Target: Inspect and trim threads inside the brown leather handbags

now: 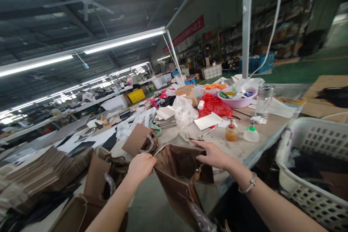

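Note:
A brown handbag (174,174) with a lined, wide-mouthed interior is tilted toward me at the table edge. Its left rim is pinched between the thumb and fingers of my left hand (141,166). My right hand (213,155) is at the far right corner of the rim, fingers stretched out and thumb apart, touching the bag. A strap with a metal fitting (198,171) hangs at the bag's right side, and a plastic-wrapped handle (201,217) shows below. Just beyond my left hand stands another brown bag (138,139).
More brown bags (98,174) and stacked brown pieces (46,170) lie left. Ahead are a red plastic bag (214,106), a pink basin (237,102), a clear jar (264,101), an orange-liquid bottle (231,133) and a green-capped bottle (251,135). A white basket (301,181) stands right.

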{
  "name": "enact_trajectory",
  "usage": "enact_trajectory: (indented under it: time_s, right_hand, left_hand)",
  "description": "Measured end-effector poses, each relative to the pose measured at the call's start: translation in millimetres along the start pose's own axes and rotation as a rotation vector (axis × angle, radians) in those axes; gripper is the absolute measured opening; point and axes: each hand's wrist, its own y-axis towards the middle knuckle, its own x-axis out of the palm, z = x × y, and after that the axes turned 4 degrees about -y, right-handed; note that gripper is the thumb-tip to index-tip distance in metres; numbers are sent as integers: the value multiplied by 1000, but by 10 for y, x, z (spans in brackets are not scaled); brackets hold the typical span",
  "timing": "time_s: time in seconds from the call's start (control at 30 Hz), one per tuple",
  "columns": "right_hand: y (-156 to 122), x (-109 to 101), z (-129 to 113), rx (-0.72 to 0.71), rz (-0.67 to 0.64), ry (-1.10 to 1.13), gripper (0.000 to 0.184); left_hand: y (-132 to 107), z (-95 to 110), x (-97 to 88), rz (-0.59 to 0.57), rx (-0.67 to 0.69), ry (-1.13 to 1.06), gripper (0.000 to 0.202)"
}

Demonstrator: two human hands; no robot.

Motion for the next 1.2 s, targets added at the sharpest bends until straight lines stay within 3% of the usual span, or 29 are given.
enact_trajectory:
  time_s: [0.23,0.37,0.47,0.57,0.63,0.73,0.8,0.9,1.0,1.2]
  right_hand:
    - [125,10,-44,-111,-245,75,37]
    - [193,43,-73,-268,-361,112,20]
    - [259,119,-57,-325,-371,119,17]
    - [281,197,-23,-305,-334,194,21]
    - [261,215,-9,-268,-326,285,28]
    - [210,165,-4,-247,-338,345,39]
    - [181,94,2,-251,-298,300,44]
    - [155,-3,17,-289,-297,235,37]
    - [144,-33,11,-321,-345,229,31]
    - [172,19,-48,-308,-282,150,30]
  left_hand:
    - [-677,-62,279,-32,-156,-135,36]
    - [-880,-133,221,-80,-175,-189,44]
    - [-922,-121,73,106,-133,-103,37]
    - [-803,69,-30,322,109,-73,35]
    - [-630,259,-21,354,320,-70,31]
    - [-323,492,83,331,508,-74,24]
    - [-153,557,167,307,556,-87,21]
    - [5,531,253,279,588,-115,18]
    - [75,446,286,250,633,-139,11]
    - [154,327,315,219,656,-182,11]
